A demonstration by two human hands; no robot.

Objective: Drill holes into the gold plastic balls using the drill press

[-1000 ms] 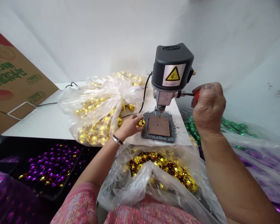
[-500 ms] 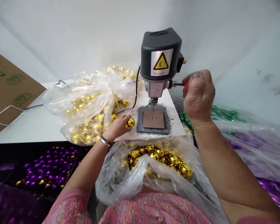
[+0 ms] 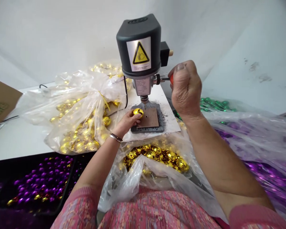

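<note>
Between the fingers of my left hand [image 3: 127, 122] is a shiny gold faceted ball [image 3: 138, 112], held over the left part of a square brown plate [image 3: 151, 118]. That plate lies on the grey base of a small bench drill press [image 3: 139, 47] and has a small hole in it. The drill bit points down just behind and to the right of the ball, apart from it as far as I can see. My right hand [image 3: 187, 90] is closed around the red knob [image 3: 171, 79] of the drill's feed lever; most of the knob is hidden by the fingers.
Left of the drill, a tied clear bag of gold balls [image 3: 85, 127] lies on the white table [image 3: 26, 136]. An open bag of gold balls [image 3: 154, 156] sits at my lap. Purple balls [image 3: 43, 181] fill a black bin below; green balls [image 3: 216, 105] lie right.
My left hand has brought the gold ball from the table beside the base to over the brown plate. My right hand stays on the lever knob. The view has shifted right.
</note>
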